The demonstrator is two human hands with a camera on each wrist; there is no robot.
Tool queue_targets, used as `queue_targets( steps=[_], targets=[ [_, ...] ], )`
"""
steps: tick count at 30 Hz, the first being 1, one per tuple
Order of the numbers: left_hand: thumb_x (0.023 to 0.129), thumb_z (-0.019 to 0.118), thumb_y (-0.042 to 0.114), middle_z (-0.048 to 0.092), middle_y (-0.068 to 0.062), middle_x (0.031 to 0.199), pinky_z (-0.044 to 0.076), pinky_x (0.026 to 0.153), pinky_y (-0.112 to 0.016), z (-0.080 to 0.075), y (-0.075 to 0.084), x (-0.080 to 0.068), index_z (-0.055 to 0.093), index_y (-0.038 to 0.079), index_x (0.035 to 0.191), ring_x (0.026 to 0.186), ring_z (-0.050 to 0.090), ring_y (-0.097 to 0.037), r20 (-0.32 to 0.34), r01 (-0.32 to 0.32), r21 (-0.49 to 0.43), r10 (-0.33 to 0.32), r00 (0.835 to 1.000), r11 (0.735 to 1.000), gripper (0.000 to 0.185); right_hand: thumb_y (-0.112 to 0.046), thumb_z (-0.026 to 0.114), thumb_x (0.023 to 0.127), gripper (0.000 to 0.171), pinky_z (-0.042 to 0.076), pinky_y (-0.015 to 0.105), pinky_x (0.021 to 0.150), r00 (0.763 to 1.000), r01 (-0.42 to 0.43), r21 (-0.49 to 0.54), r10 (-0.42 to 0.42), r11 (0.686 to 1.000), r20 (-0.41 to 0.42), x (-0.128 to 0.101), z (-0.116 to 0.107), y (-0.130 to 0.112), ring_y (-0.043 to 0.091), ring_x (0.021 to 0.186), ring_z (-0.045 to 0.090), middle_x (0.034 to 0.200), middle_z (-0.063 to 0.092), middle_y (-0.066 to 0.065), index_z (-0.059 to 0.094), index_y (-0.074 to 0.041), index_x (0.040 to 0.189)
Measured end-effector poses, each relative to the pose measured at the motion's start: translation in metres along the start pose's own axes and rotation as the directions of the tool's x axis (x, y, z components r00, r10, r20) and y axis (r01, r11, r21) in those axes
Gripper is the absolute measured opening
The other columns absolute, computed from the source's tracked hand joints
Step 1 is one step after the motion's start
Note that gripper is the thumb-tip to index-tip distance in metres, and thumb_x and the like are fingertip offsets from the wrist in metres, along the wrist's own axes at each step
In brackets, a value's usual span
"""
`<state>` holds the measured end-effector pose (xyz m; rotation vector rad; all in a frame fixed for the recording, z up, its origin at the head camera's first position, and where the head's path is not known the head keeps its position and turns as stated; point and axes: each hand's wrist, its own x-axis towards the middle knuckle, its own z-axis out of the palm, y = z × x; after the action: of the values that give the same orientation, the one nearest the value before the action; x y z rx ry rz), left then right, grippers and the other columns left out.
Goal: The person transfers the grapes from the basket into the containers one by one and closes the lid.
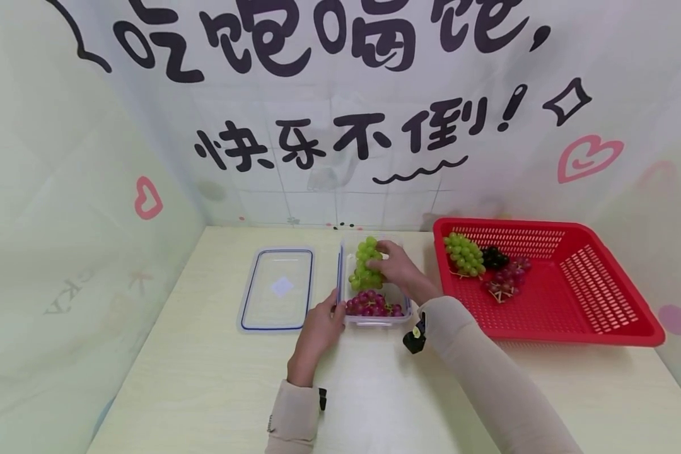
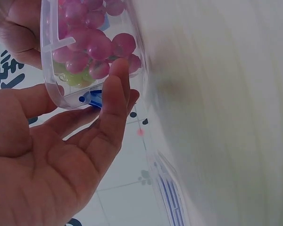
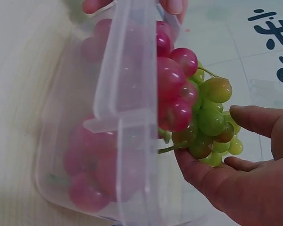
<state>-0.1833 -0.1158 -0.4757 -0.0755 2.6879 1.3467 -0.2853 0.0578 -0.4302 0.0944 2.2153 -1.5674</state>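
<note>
A clear plastic food container [image 1: 374, 321] stands on the table, with purple-red grapes [image 1: 370, 304] at its near end. My right hand [image 1: 398, 268] grips a bunch of green grapes [image 1: 364, 266] over the far part of the container. In the right wrist view, thumb and fingers lie on either side of the green bunch [image 3: 211, 121]. At the near left corner, my left hand [image 1: 321, 323] pinches the container's rim and side. The left wrist view shows its fingers by a blue-edged clip flap [image 2: 92, 98] and the purple-red grapes [image 2: 95, 49] through the wall.
A clear lid [image 1: 261, 284] with a blue seal lies flat left of the container. To the right stands a red plastic basket [image 1: 550, 309] with green grapes [image 1: 464, 253], dark grapes [image 1: 494, 257] and purple-red grapes [image 1: 507, 279]. A printed cloth [image 1: 306, 208] hangs behind the table.
</note>
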Motion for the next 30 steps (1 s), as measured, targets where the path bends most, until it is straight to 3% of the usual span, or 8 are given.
queue_targets(
  steps=[9,18,30],
  targets=[
    [0.105,0.046,0.026,0.069,-0.018,0.116,0.054,0.07,-0.035,0.002,-0.001,0.0,0.038,0.003,0.151,0.073,0.067,-0.015,0.002,0.001,-0.01,-0.001,1.0,1.0,0.052,-0.018,0.059,0.1,0.062,0.041,0.048,0.108,1.0,-0.001,-0.038,0.001,0.999,-0.006,-0.001,0.003,0.006,0.034,0.14,0.04,0.161,0.027,0.013,0.03,-0.009,0.154],
    [0.106,0.045,0.026,0.07,-0.016,0.108,0.05,0.063,-0.031,0.001,-0.002,-0.001,0.038,0.003,0.151,0.07,0.064,-0.014,0.001,0.004,-0.009,-0.004,1.0,1.0,0.052,-0.015,0.055,0.101,0.059,0.047,0.044,0.102,0.998,0.044,0.004,-0.044,0.999,0.043,-0.001,0.002,0.005,0.034,0.136,0.047,0.159,0.031,0.013,0.031,-0.007,0.154],
    [0.106,0.045,0.027,0.07,-0.015,0.106,0.048,0.061,-0.029,0.002,-0.003,0.0,0.038,0.004,0.152,0.069,0.063,-0.013,-0.002,0.011,-0.01,-0.011,1.0,1.0,0.052,-0.012,0.054,0.101,0.054,0.047,0.044,0.102,0.996,0.081,0.029,-0.082,0.996,0.035,-0.004,-0.007,0.001,0.034,0.135,0.047,0.155,0.037,0.016,0.033,-0.004,0.151]
  ],
)
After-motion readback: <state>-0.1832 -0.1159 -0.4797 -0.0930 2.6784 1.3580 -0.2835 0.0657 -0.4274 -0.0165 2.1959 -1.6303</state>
